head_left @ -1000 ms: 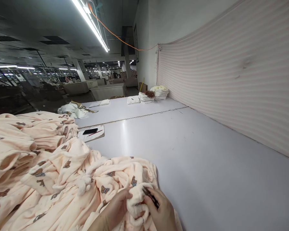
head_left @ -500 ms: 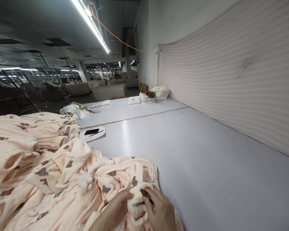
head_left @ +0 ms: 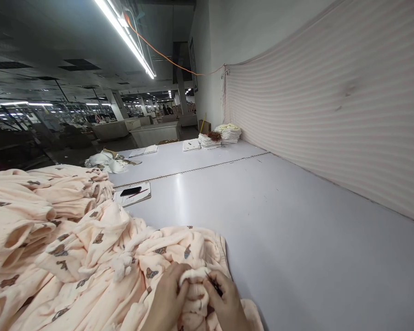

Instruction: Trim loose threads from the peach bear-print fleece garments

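Observation:
My left hand [head_left: 169, 292] is closed on a gathered edge of a pale peach fleece garment [head_left: 196, 290] printed with small brown bears. In my right hand [head_left: 228, 301] is a pair of small dark thread snips [head_left: 215, 287], held between thumb and fingers. Their tip lies close against the folded edge, and most of their body is hidden by the fingers. Thumb and fingers of the right hand also touch the cloth. The rest of the garment spreads under both hands at the table's front edge.
A heap of similar peach garments [head_left: 65, 197] fills the left side. On the pale table [head_left: 279, 230] lie a notebook [head_left: 143, 194] with a phone [head_left: 130, 191], white cloth scraps [head_left: 105, 161] and folded stacks [head_left: 227, 133]. A striped sheet [head_left: 313, 105] hangs along the right.
My left hand has turned over the garment's edge, fingers now on top, and the edge lies folded between both hands. The snips in my right hand have shifted slightly right and down.

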`<state>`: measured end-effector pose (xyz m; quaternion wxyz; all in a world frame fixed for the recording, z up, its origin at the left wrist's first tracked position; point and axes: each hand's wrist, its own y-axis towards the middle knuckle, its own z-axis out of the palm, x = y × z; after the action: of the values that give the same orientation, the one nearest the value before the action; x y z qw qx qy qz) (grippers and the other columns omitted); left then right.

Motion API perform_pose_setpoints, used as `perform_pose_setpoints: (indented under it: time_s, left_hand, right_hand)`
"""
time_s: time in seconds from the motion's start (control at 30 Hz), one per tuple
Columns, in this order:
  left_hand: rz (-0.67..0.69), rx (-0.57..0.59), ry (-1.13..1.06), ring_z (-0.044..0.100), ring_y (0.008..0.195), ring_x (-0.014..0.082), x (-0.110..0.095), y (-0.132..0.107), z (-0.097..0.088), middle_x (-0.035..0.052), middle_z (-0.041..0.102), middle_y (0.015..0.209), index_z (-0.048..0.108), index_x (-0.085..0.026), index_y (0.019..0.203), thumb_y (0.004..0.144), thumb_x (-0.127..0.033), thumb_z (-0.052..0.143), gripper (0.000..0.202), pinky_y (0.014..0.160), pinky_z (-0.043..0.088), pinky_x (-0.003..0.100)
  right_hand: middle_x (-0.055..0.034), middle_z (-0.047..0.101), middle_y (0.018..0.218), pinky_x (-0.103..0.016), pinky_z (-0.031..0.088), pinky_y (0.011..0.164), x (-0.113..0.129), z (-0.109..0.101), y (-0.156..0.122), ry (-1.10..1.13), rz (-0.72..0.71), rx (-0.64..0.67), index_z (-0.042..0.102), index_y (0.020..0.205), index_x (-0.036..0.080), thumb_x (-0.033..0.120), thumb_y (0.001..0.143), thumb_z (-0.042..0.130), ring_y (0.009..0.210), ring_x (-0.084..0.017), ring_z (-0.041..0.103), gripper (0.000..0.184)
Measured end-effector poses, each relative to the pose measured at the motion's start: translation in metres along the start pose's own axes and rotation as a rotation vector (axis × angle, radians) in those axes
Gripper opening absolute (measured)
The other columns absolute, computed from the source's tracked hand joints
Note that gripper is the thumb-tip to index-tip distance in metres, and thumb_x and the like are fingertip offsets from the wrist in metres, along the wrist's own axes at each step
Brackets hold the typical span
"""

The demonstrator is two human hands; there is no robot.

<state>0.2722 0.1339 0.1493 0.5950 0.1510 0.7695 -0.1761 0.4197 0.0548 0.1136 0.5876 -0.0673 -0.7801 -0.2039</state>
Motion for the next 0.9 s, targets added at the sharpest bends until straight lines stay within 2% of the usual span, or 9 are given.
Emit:
perform_pose_setpoints:
  time_s: [0.07,0.13,0.2,0.3,0.4,0.53,0.67,0.77,0.9]
  left_hand:
    - [0.093,-0.23,0.135,0.051,0.084,0.0231,0.001,-0.004,0.002,0.0007,0.061,0.082,0.061,-0.023,0.083,0.07,-0.009,0.055,0.02,0.079,0.035,0.028]
    - [0.081,-0.273,0.097,0.05,0.074,0.0208,0.002,-0.009,0.007,-0.0017,0.058,0.075,0.054,-0.024,0.08,0.073,-0.01,0.05,0.016,0.069,0.036,0.026]
    - [0.039,-0.172,-0.008,0.05,0.068,0.0189,0.002,-0.011,0.011,-0.0035,0.055,0.069,0.05,-0.024,0.079,0.075,-0.012,0.048,0.013,0.064,0.037,0.025]
    - [0.033,-0.07,-0.061,0.054,0.07,0.0185,-0.001,-0.011,0.012,-0.0039,0.057,0.073,0.053,-0.024,0.087,0.072,-0.008,0.049,0.022,0.067,0.041,0.025]
    - [0.042,-0.042,-0.004,0.058,0.08,0.0203,-0.005,-0.009,0.006,-0.0011,0.063,0.083,0.059,-0.022,0.093,0.067,-0.005,0.051,0.032,0.072,0.042,0.026]
    - [-0.138,0.152,-0.076,0.059,0.08,0.0217,-0.004,-0.009,-0.001,0.0011,0.066,0.075,0.067,-0.017,0.074,0.07,-0.012,0.057,0.011,0.074,0.042,0.028]
    - [-0.377,0.172,-0.418,0.062,0.073,0.0212,0.004,-0.01,-0.002,0.0012,0.068,0.068,0.069,-0.016,0.075,0.071,-0.024,0.066,0.009,0.072,0.044,0.03]
    - [-0.383,0.195,-0.578,0.063,0.071,0.0199,0.004,-0.01,-0.002,0.0026,0.07,0.068,0.07,-0.015,0.078,0.071,-0.024,0.069,0.012,0.069,0.045,0.028]
    - [-0.376,0.232,-0.648,0.063,0.069,0.0201,-0.002,-0.009,-0.004,0.0039,0.07,0.066,0.071,-0.013,0.078,0.071,-0.026,0.07,0.015,0.068,0.046,0.029]
  right_hand:
    - [-0.0004,0.066,0.071,-0.021,0.051,0.064,-0.006,-0.007,-0.003,0.052,0.075,-0.005,0.062,0.077,0.019,0.039,0.09,0.05,0.07,-0.016,0.063,0.027]
    - [-0.0028,0.07,0.08,-0.022,0.053,0.07,-0.008,-0.011,-0.007,0.027,0.085,-0.002,0.065,0.084,0.02,0.038,0.087,0.055,0.078,-0.019,0.067,0.021]
    - [-0.005,0.072,0.096,-0.026,0.054,0.08,-0.006,-0.009,-0.011,-0.048,0.014,-0.019,0.067,0.096,0.022,0.031,0.081,0.062,0.092,-0.022,0.067,0.018]
    - [-0.0042,0.067,0.113,-0.029,0.052,0.088,-0.003,0.002,-0.013,-0.18,-0.105,-0.106,0.063,0.114,0.027,0.02,0.072,0.065,0.106,-0.024,0.063,0.043]
    - [-0.0028,0.069,0.108,-0.028,0.054,0.083,-0.008,0.012,-0.006,-0.271,-0.093,-0.199,0.063,0.111,0.028,0.017,0.074,0.059,0.101,-0.022,0.065,0.039]
    - [-0.0037,0.072,0.087,-0.026,0.054,0.072,-0.018,0.014,0.012,-0.23,-0.021,-0.272,0.064,0.093,0.022,0.022,0.082,0.054,0.081,-0.02,0.069,0.015]
    - [-0.0014,0.07,0.079,-0.022,0.053,0.067,-0.009,0.008,0.016,-0.165,-0.034,-0.196,0.063,0.085,0.021,0.029,0.087,0.054,0.073,-0.017,0.067,0.012]
    - [-0.0023,0.071,0.088,-0.022,0.053,0.077,0.001,0.007,0.007,-0.044,-0.08,-0.097,0.065,0.089,0.022,0.027,0.085,0.057,0.085,-0.017,0.067,0.011]
    - [-0.0029,0.071,0.1,-0.026,0.054,0.078,-0.001,0.006,-0.008,-0.117,-0.124,-0.124,0.068,0.099,0.028,0.027,0.077,0.062,0.093,-0.021,0.067,0.023]
